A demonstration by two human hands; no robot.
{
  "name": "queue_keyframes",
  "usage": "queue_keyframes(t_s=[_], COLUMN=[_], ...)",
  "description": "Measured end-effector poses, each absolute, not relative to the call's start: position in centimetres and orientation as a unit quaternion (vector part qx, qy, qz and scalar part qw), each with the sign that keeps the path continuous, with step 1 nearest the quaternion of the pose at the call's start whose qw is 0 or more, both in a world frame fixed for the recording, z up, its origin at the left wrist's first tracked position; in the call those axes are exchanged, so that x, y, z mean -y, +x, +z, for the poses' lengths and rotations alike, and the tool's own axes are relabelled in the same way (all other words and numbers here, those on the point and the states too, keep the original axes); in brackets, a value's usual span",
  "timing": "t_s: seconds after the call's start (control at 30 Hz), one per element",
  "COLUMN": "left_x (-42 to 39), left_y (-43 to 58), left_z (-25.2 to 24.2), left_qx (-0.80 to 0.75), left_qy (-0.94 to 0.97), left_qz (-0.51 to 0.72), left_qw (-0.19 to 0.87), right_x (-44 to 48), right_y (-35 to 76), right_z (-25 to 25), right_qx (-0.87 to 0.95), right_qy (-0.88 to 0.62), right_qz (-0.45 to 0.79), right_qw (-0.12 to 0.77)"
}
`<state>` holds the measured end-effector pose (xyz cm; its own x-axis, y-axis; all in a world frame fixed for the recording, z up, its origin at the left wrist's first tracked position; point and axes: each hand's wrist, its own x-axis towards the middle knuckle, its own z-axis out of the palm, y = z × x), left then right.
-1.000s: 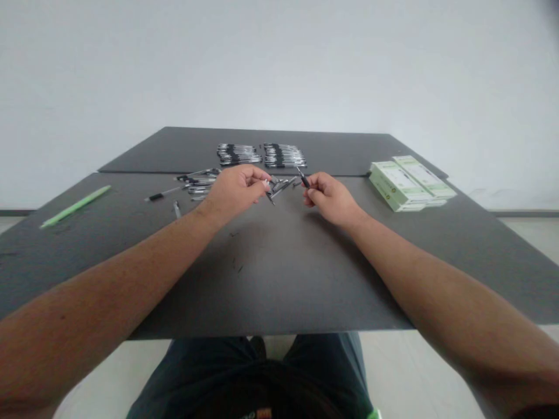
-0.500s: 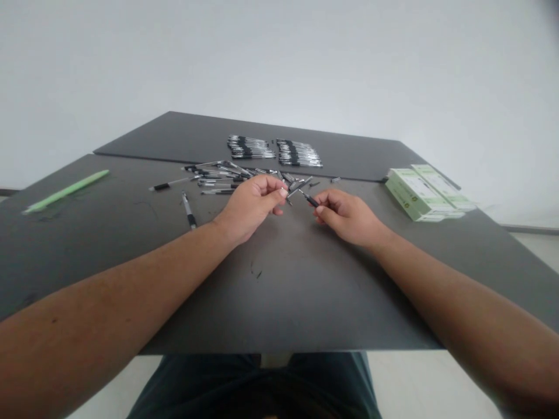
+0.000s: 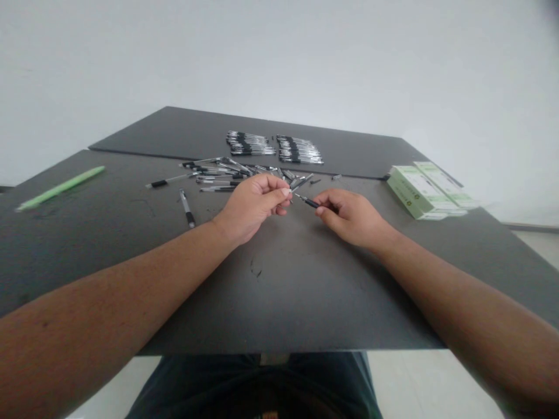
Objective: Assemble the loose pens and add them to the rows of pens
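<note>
My left hand (image 3: pixel 257 205) is closed in a pinch over the middle of the dark grey table (image 3: pixel 279 291), its fingertips holding something small that I cannot make out. My right hand (image 3: pixel 349 216) is closed on a thin black pen part (image 3: pixel 308 201) whose tip points left toward my left fingertips. The two hands almost meet. Just behind them lies a loose scatter of black and clear pens (image 3: pixel 222 173).
Two neat rows of pens (image 3: pixel 274 147) lie further back. Green and white boxes (image 3: pixel 425 189) sit at the right. A light green stick (image 3: pixel 61 187) lies at the far left. A single pen (image 3: pixel 187 208) lies left of my left hand.
Both hands have drawn back toward me and closer together, with the pen part's tip now nearly at my left fingertips. The view has tilted down a little.
</note>
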<state>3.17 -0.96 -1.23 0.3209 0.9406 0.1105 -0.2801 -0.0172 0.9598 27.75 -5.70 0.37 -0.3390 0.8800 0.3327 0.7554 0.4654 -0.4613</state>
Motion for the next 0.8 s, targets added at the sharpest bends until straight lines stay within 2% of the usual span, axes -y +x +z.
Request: queue_keyframes(t_s=[0.23,0.8], left_x=[1.16,1.23], left_y=[3.18,2.77], left_z=[-1.64,-1.65], left_qx=[-0.32,-0.367], left_qy=[0.554,0.692], left_qz=[0.467,0.409], left_qw=[0.61,0.467], right_x=[5.62,5.55], right_y=[27.6,27.68], right_z=[0.25,-0.02], right_qx=[0.815,0.843], right_qy=[-0.506,-0.468], right_qz=[0.115,0.082], right_qw=[0.259,0.253])
